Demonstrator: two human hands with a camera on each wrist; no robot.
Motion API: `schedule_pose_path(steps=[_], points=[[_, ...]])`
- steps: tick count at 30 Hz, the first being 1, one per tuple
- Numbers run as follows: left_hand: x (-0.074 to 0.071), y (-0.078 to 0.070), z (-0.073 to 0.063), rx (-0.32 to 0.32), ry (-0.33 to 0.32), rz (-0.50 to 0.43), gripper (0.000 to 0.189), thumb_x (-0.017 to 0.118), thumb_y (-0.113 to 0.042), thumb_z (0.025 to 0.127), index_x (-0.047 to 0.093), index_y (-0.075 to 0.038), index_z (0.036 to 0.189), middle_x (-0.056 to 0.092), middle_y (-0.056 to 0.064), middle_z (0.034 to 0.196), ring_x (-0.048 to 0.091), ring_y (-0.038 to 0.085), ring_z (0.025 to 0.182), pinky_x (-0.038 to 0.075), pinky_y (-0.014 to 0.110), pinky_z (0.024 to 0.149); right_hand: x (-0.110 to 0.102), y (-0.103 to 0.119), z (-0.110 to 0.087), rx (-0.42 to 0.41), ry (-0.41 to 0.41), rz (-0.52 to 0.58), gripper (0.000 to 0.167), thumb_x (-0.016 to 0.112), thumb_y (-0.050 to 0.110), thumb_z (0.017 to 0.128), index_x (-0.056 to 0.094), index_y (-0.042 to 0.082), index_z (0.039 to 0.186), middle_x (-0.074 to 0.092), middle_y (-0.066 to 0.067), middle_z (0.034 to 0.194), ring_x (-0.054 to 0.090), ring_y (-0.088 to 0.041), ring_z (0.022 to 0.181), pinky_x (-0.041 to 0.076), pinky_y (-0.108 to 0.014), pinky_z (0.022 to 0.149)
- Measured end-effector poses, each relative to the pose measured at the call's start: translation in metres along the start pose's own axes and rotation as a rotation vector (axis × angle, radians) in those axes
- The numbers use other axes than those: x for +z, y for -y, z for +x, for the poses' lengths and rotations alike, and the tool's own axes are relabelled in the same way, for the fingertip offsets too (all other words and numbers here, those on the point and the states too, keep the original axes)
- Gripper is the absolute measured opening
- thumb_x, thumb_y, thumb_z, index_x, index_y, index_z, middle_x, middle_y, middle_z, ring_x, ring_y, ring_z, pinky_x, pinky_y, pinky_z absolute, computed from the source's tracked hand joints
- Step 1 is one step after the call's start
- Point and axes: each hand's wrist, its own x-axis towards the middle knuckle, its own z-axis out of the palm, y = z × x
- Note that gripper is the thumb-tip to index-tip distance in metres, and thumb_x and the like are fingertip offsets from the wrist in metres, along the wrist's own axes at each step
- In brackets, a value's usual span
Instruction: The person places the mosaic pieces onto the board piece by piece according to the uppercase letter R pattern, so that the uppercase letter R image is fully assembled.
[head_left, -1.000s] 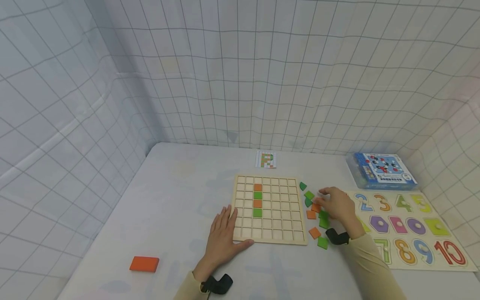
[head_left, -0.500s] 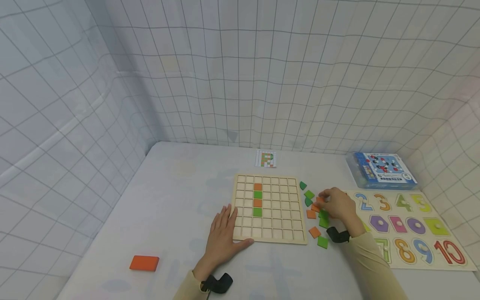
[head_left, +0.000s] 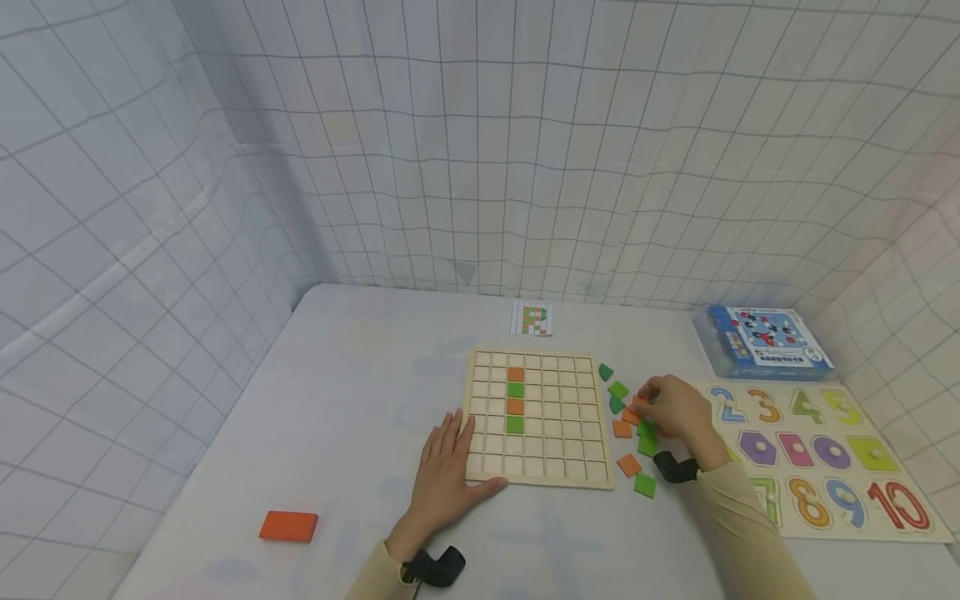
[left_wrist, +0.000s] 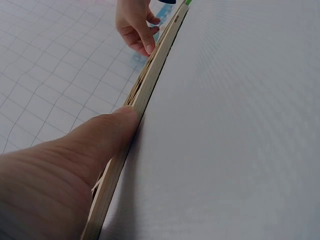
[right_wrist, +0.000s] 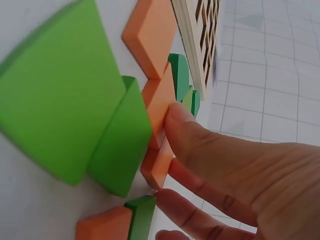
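Observation:
A wooden grid board lies mid-table, with a column of alternating orange and green square tiles in its cells. My left hand rests at the board's lower left corner, fingers straight along the left side; its thumb presses the near edge in the left wrist view. To the right of the board, my right hand reaches into loose tiles and pinches an orange square tile between thumb and fingers. Around it lie green square tiles, orange tiles and dark green quarter-round pieces.
A small pattern card lies behind the board. At the right are a number puzzle board and a blue-lidded box. An orange-red block sits at the left front. Grid-patterned curtains surround the table.
My right hand has drawn slightly right, its thumb and fingers closing on an orange tile that now tilts up at the fingertips. The left hand and the board have stayed in place.

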Motion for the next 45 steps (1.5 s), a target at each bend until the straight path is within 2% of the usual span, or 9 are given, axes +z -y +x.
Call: schedule_pose_path(steps=[12,23,33,41,45], points=[[0.0,-0.001,0.0,-0.006,0.004,0.003,0.099,0.063,-0.063,0.078,0.031,-0.001,0.147,0.023,0.019,0.152,0.013,0.031,0.142,0.01,0.046,0.112,0.0,-0.002,0.008,0.01,0.029,-0.016,0.026,0.074,0.028,0.081,0.064,0.007,0.093,0.062,-0.009,0.091,0.054,-0.023,0.074,0.042,-0.037,0.059],[-0.001,0.0,-0.001,-0.002,0.002,0.002,0.098,0.064,-0.062,0.078,0.031,0.0,0.147,0.023,0.02,0.152,0.013,0.032,0.141,0.01,0.046,0.112,0.002,0.001,-0.001,0.017,-0.035,-0.01,0.029,0.076,0.031,0.08,0.061,0.008,0.09,0.061,-0.005,0.084,0.053,-0.02,0.069,0.039,-0.034,0.056],[-0.001,-0.001,-0.001,0.005,-0.005,-0.004,0.099,0.065,-0.061,0.078,0.031,0.0,0.147,0.022,0.019,0.153,0.013,0.032,0.142,0.01,0.046,0.112,0.002,-0.002,-0.004,-0.009,-0.068,0.011,0.023,0.074,0.026,0.082,0.06,0.009,0.087,0.059,-0.003,0.078,0.051,-0.02,0.066,0.036,-0.033,0.054],[0.001,0.0,0.0,0.02,-0.031,0.001,0.098,0.065,-0.061,0.078,0.032,0.001,0.146,0.025,0.021,0.151,0.016,0.034,0.14,0.012,0.048,0.111,0.002,-0.002,-0.008,-0.043,-0.091,0.025,0.022,0.075,0.025,0.082,0.059,0.009,0.084,0.058,0.0,0.073,0.051,-0.015,0.055,0.035,-0.031,0.05],[0.001,0.0,-0.001,0.032,-0.041,0.004,0.098,0.066,-0.061,0.078,0.033,0.002,0.145,0.026,0.022,0.15,0.018,0.036,0.14,0.014,0.049,0.11,0.003,0.0,-0.011,-0.057,-0.137,0.029,0.022,0.074,0.025,0.083,0.058,0.009,0.084,0.06,0.0,0.072,0.05,-0.014,0.049,0.035,-0.03,0.047]])
